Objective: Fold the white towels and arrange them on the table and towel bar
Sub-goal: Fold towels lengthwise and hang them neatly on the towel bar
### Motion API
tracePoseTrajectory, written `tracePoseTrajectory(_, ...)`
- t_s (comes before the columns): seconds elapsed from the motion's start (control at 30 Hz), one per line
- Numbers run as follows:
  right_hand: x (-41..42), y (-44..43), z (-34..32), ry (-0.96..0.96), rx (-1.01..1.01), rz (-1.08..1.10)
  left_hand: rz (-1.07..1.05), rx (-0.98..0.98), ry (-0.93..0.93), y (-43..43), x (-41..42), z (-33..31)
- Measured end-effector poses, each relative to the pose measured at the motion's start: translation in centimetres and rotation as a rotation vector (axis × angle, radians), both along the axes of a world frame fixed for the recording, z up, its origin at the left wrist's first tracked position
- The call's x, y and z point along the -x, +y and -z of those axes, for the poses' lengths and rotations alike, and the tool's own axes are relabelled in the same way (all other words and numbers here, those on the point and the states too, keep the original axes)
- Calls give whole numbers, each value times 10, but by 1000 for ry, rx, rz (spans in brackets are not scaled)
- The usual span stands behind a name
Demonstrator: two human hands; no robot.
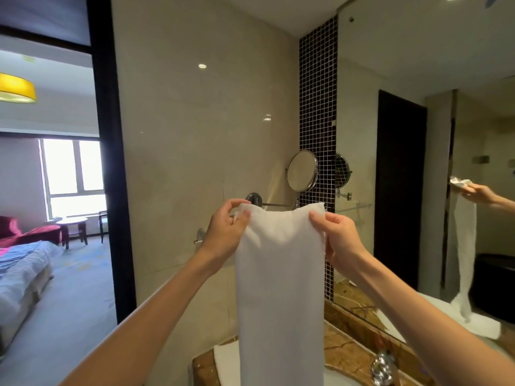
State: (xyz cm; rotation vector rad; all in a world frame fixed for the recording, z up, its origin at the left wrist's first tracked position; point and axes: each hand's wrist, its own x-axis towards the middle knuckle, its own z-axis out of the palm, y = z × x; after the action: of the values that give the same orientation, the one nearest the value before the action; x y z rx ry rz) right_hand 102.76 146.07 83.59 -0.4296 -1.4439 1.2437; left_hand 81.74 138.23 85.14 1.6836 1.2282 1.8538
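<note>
White terry corners sit pinched in fingers (pixel 242 218) of left hand (pixel 227 222) & right hand (pixel 337 235); long folded white towel (pixel 281 274) hangs down, just in front of chrome wall towel bar (pixel 276 204). Best: keep corners level, drape w/ even drop. Below, brown marble counter (pixel 351 355) carries another folded white towel (pixel 225 360); round chrome mirror (pixel 302 170) beside bar.

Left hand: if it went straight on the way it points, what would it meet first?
Likely the towel bar, near its wall mount, just beyond the left hand that pinches the white towel; depth is unclear.
</note>
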Motion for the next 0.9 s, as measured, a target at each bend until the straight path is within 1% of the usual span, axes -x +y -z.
tracePoseTrajectory(0.07,-2,-1,0,4,-6,-2,-36,23,70,-1,6,0)
tracePoseTrajectory(0.17,-2,0,0,4,-13,26,-145,28,165,4,12,-1)
tracePoseTrajectory(0.23,-3,1,2,-16,-30,81,-185,35,178,8,15,1)
tracePoseTrajectory(0.37,-6,3,6,-70,-58,140,-108,57,46,15,19,5)
tracePoseTrajectory(0.47,-5,3,3,-60,-53,166,11,63,-136,20,16,2)
tracePoseTrajectory(0.5,-4,4,2,-47,-52,170,21,51,-176,21,14,0)
tracePoseTrajectory(0.57,-2,4,-1,-23,-48,177,-32,15,-202,24,13,-4)
tracePoseTrajectory(0.7,4,6,-8,8,-14,220,-133,-80,-196,30,9,-11)
tracePoseTrajectory(0.8,9,9,-13,39,-14,318,-115,-83,-204,34,6,-12)
tracePoseTrajectory(0.9,8,11,-15,59,8,278,-114,-66,-230,36,9,-11)
